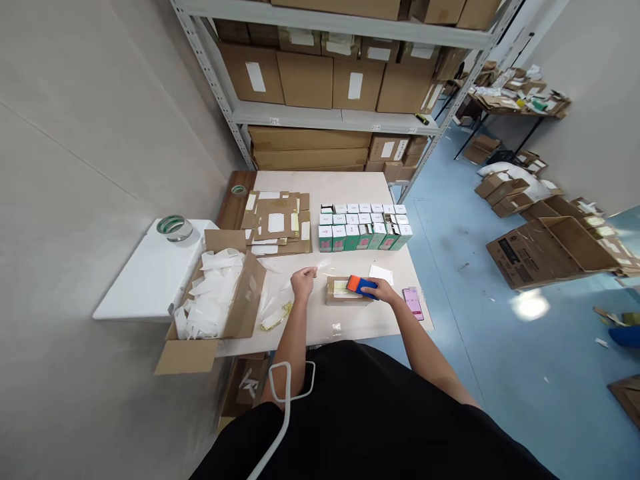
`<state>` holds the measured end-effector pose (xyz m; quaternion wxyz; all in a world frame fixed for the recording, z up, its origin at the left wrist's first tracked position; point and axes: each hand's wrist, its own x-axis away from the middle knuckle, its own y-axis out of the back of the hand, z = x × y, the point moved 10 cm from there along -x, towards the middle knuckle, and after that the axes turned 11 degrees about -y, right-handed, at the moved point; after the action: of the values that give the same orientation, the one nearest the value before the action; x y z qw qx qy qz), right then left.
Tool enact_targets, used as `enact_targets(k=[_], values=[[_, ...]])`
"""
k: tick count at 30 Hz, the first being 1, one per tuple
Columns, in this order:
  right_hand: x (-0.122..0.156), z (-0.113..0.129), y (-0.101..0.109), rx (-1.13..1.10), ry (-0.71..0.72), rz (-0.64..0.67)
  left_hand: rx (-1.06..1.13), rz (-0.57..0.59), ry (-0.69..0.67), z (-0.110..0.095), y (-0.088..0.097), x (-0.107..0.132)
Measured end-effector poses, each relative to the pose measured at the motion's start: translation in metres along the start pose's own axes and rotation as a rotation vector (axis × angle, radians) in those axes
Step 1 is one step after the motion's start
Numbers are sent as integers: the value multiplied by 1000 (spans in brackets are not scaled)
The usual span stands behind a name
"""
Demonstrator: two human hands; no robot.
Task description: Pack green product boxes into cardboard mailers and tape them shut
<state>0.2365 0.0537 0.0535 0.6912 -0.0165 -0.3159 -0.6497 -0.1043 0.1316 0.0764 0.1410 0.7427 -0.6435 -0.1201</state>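
Left hand (303, 285): fingers drawn together; cannot tell if anything is held.
Right hand (383, 291): closed round the orange-blue tool (362, 286).
Carton (341, 296): just below frame centre, by the tool; best steadied, tool kept level.

The right hand (384, 291) is covering one end of the blue-and-orange tool (356, 283), which is itself hiding part of the label (340, 285) on the small box (345, 301). The left hand (303, 283) is curling its fingers, so anything between them is escaping view. Print on the green-and-white cartons (353, 231) and the phone (413, 304) is appearing too small to read; a blurred patch is masking the phone's edge. White paper (215, 293) is concealing the open box's (254, 300) bottom. The top edge is cropping the uppermost shelf boxes (345, 7), the right edge a blue container (625, 335), the bottom edge the black shirt (360, 413).
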Motion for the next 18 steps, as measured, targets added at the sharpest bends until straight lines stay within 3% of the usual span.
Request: enact_targets(k=[4, 9, 18], values=[[-10, 10, -9, 114, 19, 71, 8, -33, 111, 43, 5, 11], [-19, 9, -10, 170, -14, 82, 71, -48, 262, 91, -2, 26], [-26, 10, -10, 180, -66, 79, 167, 14, 455, 134, -37, 44]])
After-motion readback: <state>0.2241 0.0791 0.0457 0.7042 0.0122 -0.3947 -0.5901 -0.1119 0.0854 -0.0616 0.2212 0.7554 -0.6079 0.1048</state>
